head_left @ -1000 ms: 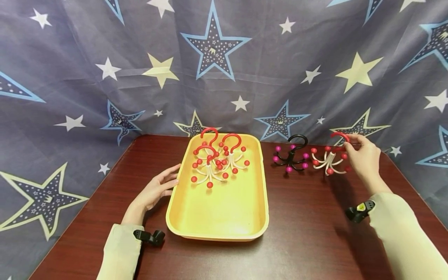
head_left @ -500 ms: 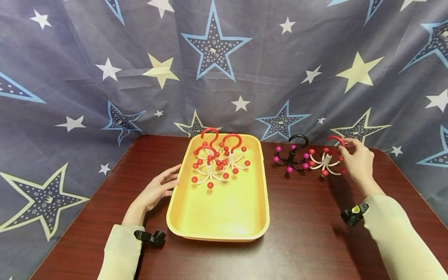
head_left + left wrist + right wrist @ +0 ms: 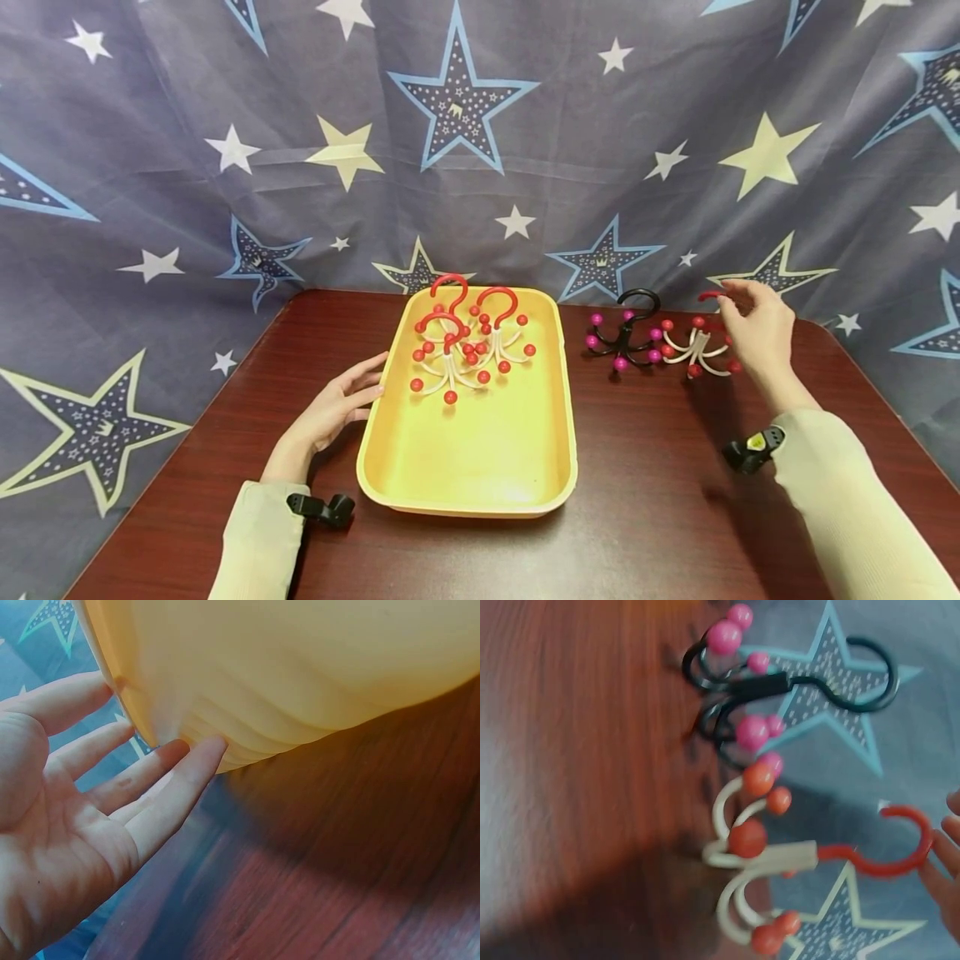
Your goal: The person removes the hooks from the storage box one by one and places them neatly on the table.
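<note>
In the head view the left hand [image 3: 330, 410] touches the left rim of the yellow tray [image 3: 480, 454]. Its straight, spread fingers lie against the tray wall [image 3: 300, 660] in the left wrist view, where the hand [image 3: 82, 802] shows its palm. At the right back of the table, a white rack with red balls [image 3: 699, 343] stands upright. The right hand [image 3: 761, 329] is at its red hook. In the right wrist view, fingertips [image 3: 937, 862] touch the outer bend of the hook [image 3: 896, 868] without curling round it.
Several white racks with red balls and red hooks [image 3: 450, 371] stand clustered in the tray's back half. A black rack with magenta balls [image 3: 624, 340] is close to the left of the rack at the right hand. A star-patterned cloth [image 3: 517, 183] hangs behind the table.
The right hand moved left with the white rack, which came down nearer the black one. Since then the fingers have loosened and risen slightly at the hook. The left hand stayed still.
</note>
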`<act>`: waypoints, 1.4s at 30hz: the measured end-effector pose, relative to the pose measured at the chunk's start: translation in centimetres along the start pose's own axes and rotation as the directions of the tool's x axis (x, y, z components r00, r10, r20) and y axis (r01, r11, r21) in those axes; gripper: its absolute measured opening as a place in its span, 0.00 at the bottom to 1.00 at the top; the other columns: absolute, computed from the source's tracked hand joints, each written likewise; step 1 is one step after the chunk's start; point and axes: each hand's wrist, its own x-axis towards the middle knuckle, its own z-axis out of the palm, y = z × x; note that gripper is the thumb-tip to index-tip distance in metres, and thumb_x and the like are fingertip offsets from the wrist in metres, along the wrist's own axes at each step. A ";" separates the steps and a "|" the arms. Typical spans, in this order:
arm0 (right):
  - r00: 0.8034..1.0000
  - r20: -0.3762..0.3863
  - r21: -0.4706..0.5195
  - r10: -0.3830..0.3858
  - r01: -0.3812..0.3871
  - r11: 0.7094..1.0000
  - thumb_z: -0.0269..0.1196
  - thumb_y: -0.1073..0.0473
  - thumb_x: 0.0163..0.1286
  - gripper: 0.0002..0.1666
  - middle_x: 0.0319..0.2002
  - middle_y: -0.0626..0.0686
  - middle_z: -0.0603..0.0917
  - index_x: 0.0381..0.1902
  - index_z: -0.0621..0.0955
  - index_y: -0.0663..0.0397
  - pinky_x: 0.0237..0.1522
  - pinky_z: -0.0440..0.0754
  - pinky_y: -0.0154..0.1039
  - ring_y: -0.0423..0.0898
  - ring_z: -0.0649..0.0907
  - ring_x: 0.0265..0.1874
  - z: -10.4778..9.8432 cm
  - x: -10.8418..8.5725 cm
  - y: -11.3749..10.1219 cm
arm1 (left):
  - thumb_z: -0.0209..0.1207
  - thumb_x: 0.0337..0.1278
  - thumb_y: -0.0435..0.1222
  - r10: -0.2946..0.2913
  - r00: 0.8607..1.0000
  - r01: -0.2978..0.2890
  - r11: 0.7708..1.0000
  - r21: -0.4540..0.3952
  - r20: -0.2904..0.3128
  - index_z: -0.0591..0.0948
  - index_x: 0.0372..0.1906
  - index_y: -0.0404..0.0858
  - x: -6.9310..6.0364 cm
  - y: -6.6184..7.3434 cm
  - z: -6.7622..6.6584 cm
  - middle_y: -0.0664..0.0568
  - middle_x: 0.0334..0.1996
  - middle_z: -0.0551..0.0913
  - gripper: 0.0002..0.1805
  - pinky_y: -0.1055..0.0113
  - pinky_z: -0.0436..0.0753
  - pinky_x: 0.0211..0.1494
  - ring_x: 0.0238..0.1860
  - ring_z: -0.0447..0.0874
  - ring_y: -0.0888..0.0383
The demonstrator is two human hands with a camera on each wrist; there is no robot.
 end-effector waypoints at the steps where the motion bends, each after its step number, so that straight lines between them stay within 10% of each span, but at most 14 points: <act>1: 1.000 -0.012 0.006 -0.022 0.022 1.000 0.59 0.64 0.59 0.14 0.40 0.62 0.82 0.43 0.82 0.61 0.38 0.66 0.33 0.37 0.77 0.35 0.1 0.1 -0.4 | 0.53 0.61 0.35 -0.001 1.000 0.001 1.000 0.003 0.000 0.55 0.70 0.42 0.0 0.0 0.0 0.33 0.62 0.63 0.34 0.57 0.81 0.43 0.49 0.79 0.54; 4: 0.996 -0.040 0.027 -0.075 0.077 0.997 0.59 0.67 0.58 0.13 0.40 0.61 0.82 0.42 0.82 0.62 0.38 0.66 0.35 0.53 0.78 0.40 0.7 0.3 -1.7 | 0.53 0.61 0.36 -0.002 1.000 0.002 1.000 0.010 0.000 0.55 0.70 0.42 0.0 0.0 0.0 0.33 0.62 0.63 0.33 0.57 0.81 0.43 0.49 0.79 0.55; 9: 0.992 -0.036 0.080 -0.118 0.121 0.989 0.60 0.66 0.58 0.12 0.41 0.60 0.82 0.41 0.82 0.60 0.36 0.65 0.21 0.52 0.80 0.40 2.0 0.4 -4.1 | 0.53 0.61 0.36 0.002 1.000 -0.002 1.000 0.012 -0.001 0.55 0.70 0.42 0.1 -0.1 -0.1 0.33 0.62 0.63 0.33 0.57 0.81 0.43 0.48 0.79 0.56; 17: 0.983 0.030 0.208 -0.181 0.171 0.963 0.61 0.66 0.58 0.11 0.40 0.57 0.83 0.40 0.82 0.60 0.45 0.77 0.38 0.51 0.83 0.40 5.4 -0.3 -8.0 | 0.54 0.61 0.35 0.004 1.000 -0.004 1.000 0.002 0.002 0.55 0.70 0.42 0.2 -0.3 -0.2 0.33 0.61 0.63 0.33 0.57 0.81 0.44 0.48 0.79 0.56; 42: 0.887 0.432 0.331 -0.163 0.012 0.944 0.62 0.61 0.61 0.19 0.46 0.58 0.81 0.50 0.77 0.58 0.48 0.78 0.42 0.51 0.82 0.45 13.7 -3.2 -14.1 | 0.54 0.60 0.37 -0.003 1.000 0.003 1.000 -0.006 -0.005 0.55 0.70 0.43 0.2 -0.5 -0.3 0.34 0.61 0.63 0.34 0.57 0.81 0.43 0.48 0.79 0.55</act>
